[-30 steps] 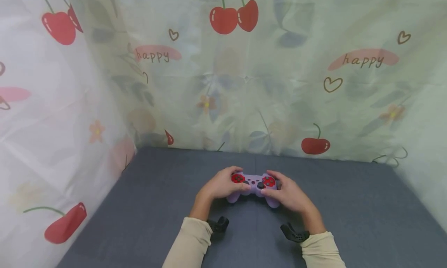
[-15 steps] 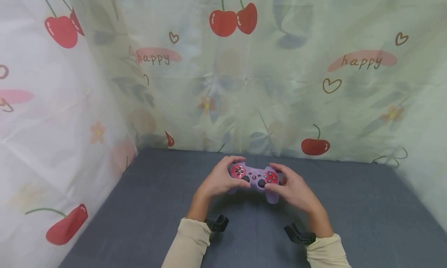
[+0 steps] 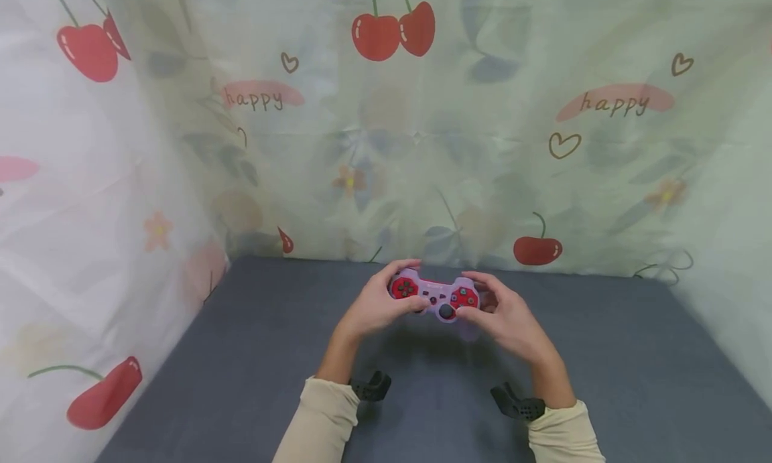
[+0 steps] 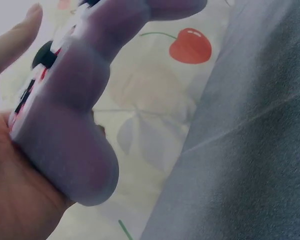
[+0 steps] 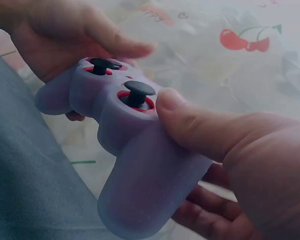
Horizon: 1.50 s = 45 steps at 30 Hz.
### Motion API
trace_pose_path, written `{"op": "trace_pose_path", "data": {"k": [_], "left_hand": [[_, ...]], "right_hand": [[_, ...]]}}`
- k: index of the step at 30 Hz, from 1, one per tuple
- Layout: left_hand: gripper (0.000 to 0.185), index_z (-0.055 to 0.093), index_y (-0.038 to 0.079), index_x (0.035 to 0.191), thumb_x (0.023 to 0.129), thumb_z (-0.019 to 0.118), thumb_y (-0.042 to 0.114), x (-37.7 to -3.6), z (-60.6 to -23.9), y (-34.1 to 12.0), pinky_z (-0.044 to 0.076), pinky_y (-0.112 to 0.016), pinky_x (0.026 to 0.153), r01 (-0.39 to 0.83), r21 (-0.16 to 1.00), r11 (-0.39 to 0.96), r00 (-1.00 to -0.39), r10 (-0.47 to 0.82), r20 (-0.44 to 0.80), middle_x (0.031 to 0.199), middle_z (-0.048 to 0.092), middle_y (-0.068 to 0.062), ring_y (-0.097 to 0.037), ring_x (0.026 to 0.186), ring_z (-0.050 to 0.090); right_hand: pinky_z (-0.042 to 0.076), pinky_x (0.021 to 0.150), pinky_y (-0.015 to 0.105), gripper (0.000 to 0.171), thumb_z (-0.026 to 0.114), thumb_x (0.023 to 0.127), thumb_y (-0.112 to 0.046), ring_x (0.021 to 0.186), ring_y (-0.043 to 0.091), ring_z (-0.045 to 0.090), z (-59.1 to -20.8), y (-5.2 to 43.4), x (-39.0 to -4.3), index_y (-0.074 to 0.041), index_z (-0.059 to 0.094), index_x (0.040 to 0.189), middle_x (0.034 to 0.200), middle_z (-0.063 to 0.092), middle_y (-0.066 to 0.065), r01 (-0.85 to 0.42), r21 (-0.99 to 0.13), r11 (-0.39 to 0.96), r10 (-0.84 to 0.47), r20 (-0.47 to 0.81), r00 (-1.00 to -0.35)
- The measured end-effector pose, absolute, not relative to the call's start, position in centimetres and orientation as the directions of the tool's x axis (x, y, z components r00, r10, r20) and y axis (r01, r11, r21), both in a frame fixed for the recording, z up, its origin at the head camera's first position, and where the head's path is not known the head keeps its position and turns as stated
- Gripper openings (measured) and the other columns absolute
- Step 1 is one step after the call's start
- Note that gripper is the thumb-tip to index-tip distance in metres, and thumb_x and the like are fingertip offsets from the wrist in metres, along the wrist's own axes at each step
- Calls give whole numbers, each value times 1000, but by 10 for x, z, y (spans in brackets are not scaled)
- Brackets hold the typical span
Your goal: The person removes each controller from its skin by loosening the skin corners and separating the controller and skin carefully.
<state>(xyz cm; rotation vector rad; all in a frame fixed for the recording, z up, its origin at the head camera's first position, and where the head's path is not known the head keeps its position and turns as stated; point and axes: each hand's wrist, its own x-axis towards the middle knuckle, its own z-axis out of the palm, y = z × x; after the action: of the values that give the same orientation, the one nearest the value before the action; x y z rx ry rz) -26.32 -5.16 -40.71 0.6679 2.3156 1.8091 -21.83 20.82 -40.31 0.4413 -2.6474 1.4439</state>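
Observation:
Both hands hold a purple game controller (image 3: 435, 294) with red button areas and black thumbsticks, raised above the dark table and tilted so its face shows in the head view. My left hand (image 3: 380, 304) grips its left end, with the thumb over the face and the index finger along the top edge. On the other end, my right hand (image 3: 508, 317) has its thumb beside the right thumbstick (image 5: 139, 90); its other fingers curl underneath in the right wrist view. Purple grips of the controller (image 4: 75, 150) fill much of the left wrist view.
A grey-blue cloth table (image 3: 271, 329) lies beneath the hands. Behind it hangs a pale curtain (image 3: 386, 148) printed with cherries and the word happy; another patterned sheet (image 3: 90, 248) borders the left side. Black mounts (image 3: 372, 386) sit on the wrists.
Both hands have lifted the controller up off the table and away from the body. Its face has tilted more toward the head camera, and the camera view has shifted slightly.

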Motion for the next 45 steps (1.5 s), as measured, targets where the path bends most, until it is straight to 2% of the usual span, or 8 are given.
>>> {"op": "trace_pose_path", "data": {"k": [5,12,21,27,30,37,42,45], "left_hand": [[78,38,33,153,87,80,40,-263,-407,-43,61,-34,84,238,957,165,-903,401,156,142,60,1,-18,103,69],[81,43,30,151,83,81,51,-261,-407,-41,59,-33,83,213,939,270,-936,333,117,117,66,0,-18,94,69],[63,55,25,137,84,81,48,-258,-402,-40,60,-34,79,215,955,202,-920,369,129,104,72,-4,-21,83,74],[49,60,19,114,82,84,46,-255,-403,-39,60,-45,75,242,949,203,-920,360,157,96,71,-5,-23,77,71],[48,60,19,110,80,86,47,-254,-402,-40,60,-52,76,248,948,201,-926,336,171,96,69,-5,-23,76,69],[47,62,22,110,78,87,47,-254,-397,-44,59,-35,69,275,924,267,-928,324,183,95,69,-3,-21,77,68],[46,62,22,109,79,87,45,-253,-395,-44,59,-34,69,314,888,335,-920,337,199,96,69,0,-19,79,67],[48,61,22,109,77,88,46,-252,-393,-44,58,-34,69,326,874,359,-918,342,202,95,68,1,-19,78,67]], "right_hand": [[59,75,26,70,84,85,-30,89,20,67,-400,208,-214,-19,50,145,128,62,9,-341,-783,520,-197,278,-940],[59,72,26,67,86,83,-25,79,17,67,-402,207,-213,-20,55,142,113,67,8,-390,-763,516,-191,342,-920],[56,72,26,61,83,86,-21,81,18,66,-403,211,-214,-21,55,140,99,64,5,-429,-760,488,-179,394,-901],[57,79,27,60,82,88,-25,92,21,68,-398,209,-211,-26,53,141,106,66,5,-391,-766,510,-180,350,-919],[57,82,27,57,79,90,-26,95,22,67,-397,208,-211,-25,53,141,111,66,7,-375,-779,503,-178,332,-926],[56,87,23,52,76,93,-25,102,24,69,-393,202,-211,-19,56,140,127,62,9,-398,-781,482,-202,342,-918],[57,90,27,44,77,92,-17,110,19,62,-390,201,-210,-16,65,134,132,57,5,-496,-705,507,-274,414,-868],[58,88,24,40,77,91,-13,109,18,62,-390,200,-211,-15,69,130,133,56,6,-538,-685,492,-317,435,-843]]}}
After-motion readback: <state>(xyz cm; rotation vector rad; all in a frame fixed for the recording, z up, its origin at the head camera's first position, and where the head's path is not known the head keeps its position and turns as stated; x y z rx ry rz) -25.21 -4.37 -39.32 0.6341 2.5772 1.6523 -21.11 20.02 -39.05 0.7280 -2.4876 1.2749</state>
